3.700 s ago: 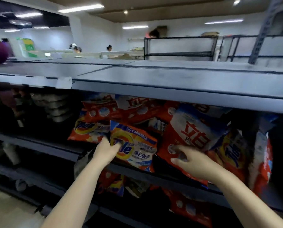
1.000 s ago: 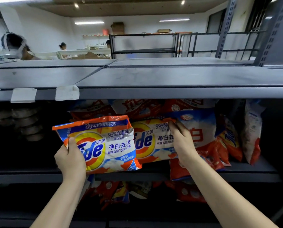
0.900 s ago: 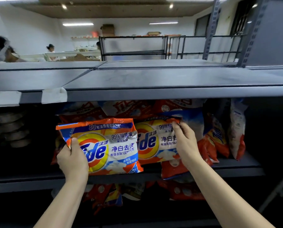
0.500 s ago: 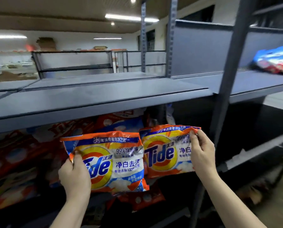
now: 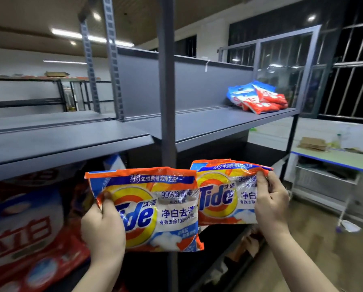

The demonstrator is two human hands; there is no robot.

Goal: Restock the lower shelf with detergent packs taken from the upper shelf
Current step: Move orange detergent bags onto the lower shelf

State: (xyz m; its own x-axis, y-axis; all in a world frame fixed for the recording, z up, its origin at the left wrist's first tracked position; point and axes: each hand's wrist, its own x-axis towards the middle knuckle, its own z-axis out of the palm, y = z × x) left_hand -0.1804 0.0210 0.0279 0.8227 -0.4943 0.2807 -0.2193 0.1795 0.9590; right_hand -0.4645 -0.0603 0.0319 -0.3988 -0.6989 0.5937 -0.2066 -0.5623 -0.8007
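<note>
Left hand (image 5: 103, 226) grips the left edge of one Tide pack (image 5: 155, 209), thumb on its face; right hand (image 5: 270, 202) pinches the right edge of a second Tide pack (image 5: 222, 192). Both packs are held upright, side by side, before a grey shelf upright (image 5: 167, 81). Red-and-blue packs (image 5: 258, 100) lie on the upper shelf (image 5: 208, 123) at right.

The left detergent pack (image 5: 155, 209) reads "Tide", "汰渍", "30年消费者洁净之选", "99%除菌率", "净白去渍" and "有效去除100种污渍". The right detergent pack (image 5: 225, 197) shows "Tide", "汰渍", "99%除". A red bag (image 5: 24, 232) on the shelf reads "立白".
</note>
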